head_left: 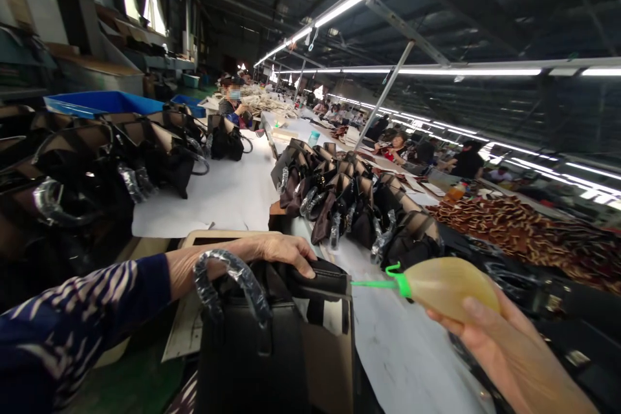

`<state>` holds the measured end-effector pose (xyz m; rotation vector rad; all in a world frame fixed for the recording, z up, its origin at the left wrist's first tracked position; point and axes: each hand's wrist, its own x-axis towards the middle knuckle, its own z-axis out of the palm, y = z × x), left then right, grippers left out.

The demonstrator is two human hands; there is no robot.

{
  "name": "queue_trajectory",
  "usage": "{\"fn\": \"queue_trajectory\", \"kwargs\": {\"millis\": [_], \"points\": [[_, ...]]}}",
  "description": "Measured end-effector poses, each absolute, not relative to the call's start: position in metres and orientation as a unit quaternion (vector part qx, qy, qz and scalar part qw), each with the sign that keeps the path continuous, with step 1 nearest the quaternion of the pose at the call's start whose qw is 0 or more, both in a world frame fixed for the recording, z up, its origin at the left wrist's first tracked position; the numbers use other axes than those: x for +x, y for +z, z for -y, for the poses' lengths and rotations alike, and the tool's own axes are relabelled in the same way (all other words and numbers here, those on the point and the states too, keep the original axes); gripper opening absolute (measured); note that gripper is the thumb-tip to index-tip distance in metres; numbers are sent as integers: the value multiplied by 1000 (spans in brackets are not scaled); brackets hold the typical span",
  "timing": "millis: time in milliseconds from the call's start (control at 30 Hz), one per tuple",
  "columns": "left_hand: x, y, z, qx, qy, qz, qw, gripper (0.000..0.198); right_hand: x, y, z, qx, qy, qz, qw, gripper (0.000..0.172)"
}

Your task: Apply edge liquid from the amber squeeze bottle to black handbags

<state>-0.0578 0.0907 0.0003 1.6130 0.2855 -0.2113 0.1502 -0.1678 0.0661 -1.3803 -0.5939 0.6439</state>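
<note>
A black handbag [252, 356] stands upright close to me, its looped handle [233, 275] wrapped in clear plastic. My left hand [286, 251] grips the bag's top edge, thumb on the near side and the fingers mostly hidden behind it. In my right hand [490, 323] is a yellowish squeeze bottle [446, 288], tilted on its side. Its thin green nozzle points left, with the tip at or very near the bag's upper right corner. Below that corner, the side shows a brown panel [327, 362] and a pale patch [332, 317].
Several black bags stand in rows on the white-covered table [233, 191], with more [359, 200] along the right. A blue bin [104, 103] is behind the left group. Brown leather pieces [524, 233] are heaped at right. A slanted metal pole [385, 94] rises beyond; people sit farther back.
</note>
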Motion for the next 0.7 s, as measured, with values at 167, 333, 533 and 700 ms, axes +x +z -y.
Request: {"fn": "queue_trajectory", "kwargs": {"millis": [167,333,533,700], "points": [[-53,3,-87,717,-91,-120,681,32,150,61,179,-652,270,228,671,73],[-45,-5,-94,737,-92,-87,664,32,157,55,191,-676,240,225,660,71],[-40,-8,-95,707,-124,-89,690,33,152,59,188,-671,239,210,670,73],[-38,-7,-93,705,-116,-92,694,30,144,68,191,-666,250,182,679,77]]}}
